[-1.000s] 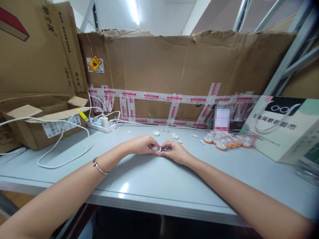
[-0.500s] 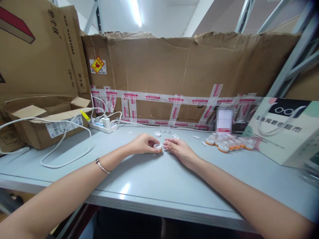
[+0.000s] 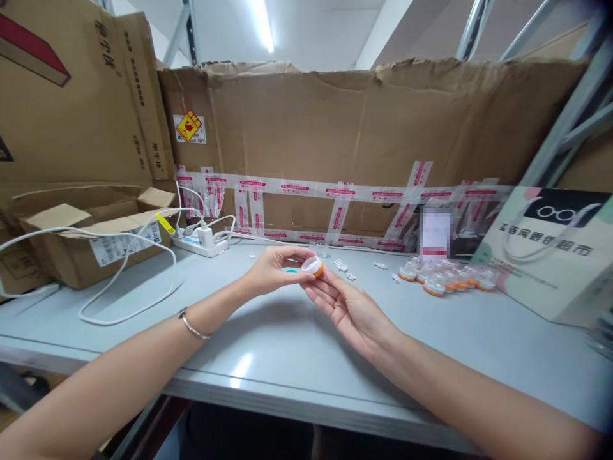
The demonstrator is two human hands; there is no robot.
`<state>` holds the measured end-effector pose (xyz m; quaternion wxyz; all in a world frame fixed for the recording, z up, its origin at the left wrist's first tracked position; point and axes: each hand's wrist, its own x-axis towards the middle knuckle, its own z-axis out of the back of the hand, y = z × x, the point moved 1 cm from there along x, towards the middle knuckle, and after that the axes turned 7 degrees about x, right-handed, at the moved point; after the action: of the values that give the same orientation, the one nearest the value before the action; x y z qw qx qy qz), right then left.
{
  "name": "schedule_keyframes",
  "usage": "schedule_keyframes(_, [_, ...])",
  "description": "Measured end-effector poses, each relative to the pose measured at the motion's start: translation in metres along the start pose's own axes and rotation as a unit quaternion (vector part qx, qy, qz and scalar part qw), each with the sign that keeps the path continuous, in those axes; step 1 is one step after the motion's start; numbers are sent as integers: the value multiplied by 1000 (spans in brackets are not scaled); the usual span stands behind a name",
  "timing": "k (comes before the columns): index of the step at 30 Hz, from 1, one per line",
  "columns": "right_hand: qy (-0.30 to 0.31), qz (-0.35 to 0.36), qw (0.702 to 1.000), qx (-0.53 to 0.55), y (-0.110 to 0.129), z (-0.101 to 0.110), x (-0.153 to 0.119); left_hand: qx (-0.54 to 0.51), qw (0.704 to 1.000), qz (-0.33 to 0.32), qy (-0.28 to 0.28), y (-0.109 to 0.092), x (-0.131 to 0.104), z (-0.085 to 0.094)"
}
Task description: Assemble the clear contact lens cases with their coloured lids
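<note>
Details inside the small round white-and-orange plastic piece are hard to make out, because it is little and fingers cover its side. The left hand grasps this piece between thumb and fingers, above the pale grey table. The right hand is turned palm up beside it, with some fingers extended; it meets the orange edge, but I cannot tell if it also grips. Below the left thumb shows a small green shape, mostly hidden, which I cannot identify. Transparent round parts behind the hands are partly covered, a white card is blurred by pixels, and a clear container is cut off at the right border. Compared with half a second ago, the piece is raised and tilted, whereas it was upright; the right hand, which was apart from it, has turned and come into contact.
</note>
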<state>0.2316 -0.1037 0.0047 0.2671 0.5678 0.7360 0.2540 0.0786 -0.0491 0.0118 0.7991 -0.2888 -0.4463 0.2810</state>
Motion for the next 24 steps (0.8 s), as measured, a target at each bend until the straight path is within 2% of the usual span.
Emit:
schedule_keyframes(6, [-18,12,999,27,0,6,8,23,999,-48,0,-1,-2,-5])
schedule_keyframes(12, [16,34,999,23,3,5,10,32,998,-60,8,-6,-3,0])
schedule_keyframes(17, [15,27,999,24,2,6,11,145,983,-106,-36,-11,-3,0])
schedule_keyframes(24, [12,14,1000,1,4,9,14,207,968,-137,-24,-11,-4,1])
